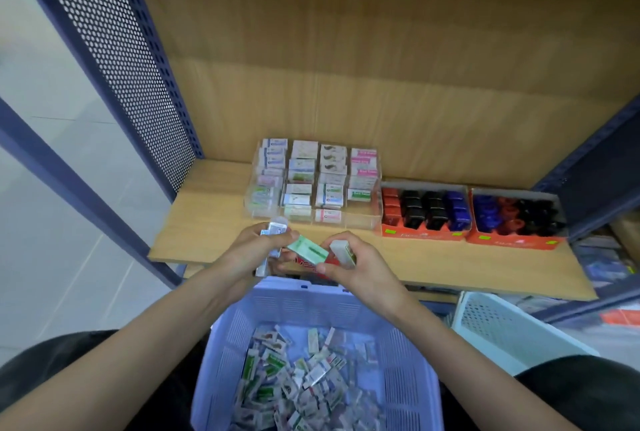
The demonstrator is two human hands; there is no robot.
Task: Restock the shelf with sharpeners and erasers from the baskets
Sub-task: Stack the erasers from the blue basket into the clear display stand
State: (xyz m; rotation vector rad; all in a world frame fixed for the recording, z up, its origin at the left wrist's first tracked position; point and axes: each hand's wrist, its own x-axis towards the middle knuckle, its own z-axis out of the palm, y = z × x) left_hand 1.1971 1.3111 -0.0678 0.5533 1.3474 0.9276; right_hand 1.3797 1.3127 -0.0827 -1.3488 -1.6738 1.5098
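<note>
Many loose erasers are heaped in the near lilac basket. Above it, a green eraser and silvery packets are gripped by the left hand, a white eraser by the right hand. Farther, on the shelf, a clear organizer of erasers is flanked rightward by sharpener boxes.

We list: green-labelled eraser, tilted, above lilac basket of loose erasers; clear organiser of boxed erasers, two orange sharpener boxes on wooden shelf.
</note>
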